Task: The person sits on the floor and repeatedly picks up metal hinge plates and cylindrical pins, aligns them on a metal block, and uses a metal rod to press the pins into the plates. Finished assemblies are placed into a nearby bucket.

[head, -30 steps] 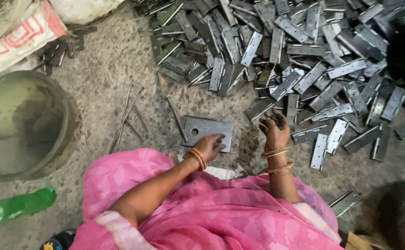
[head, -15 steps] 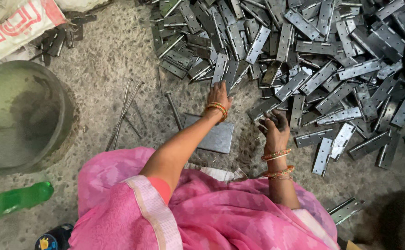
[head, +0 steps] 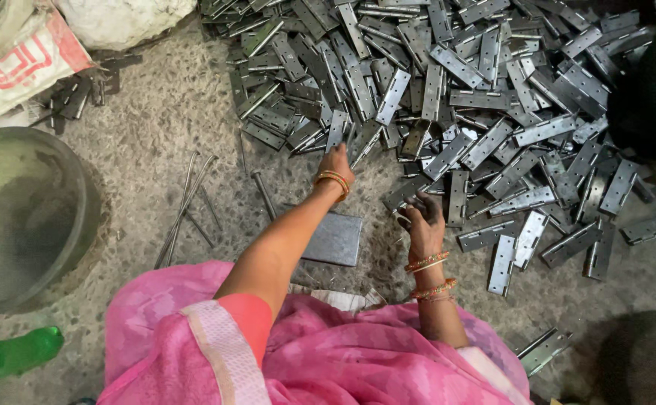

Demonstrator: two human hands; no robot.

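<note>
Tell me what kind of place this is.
Probably a small hardware workshop, worked on the floor: a big heap of grey metal hinges, loose thin metal rods and a flat steel plate on rough concrete.

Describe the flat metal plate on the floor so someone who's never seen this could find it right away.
Start at the big hinge pile filling the upper right of the floor. Come down to its near edge, where the left hand reaches in; the plate lies just below, partly under that forearm. Unlike the narrow hinges, it is one wide, plain rectangle lying alone.
</note>
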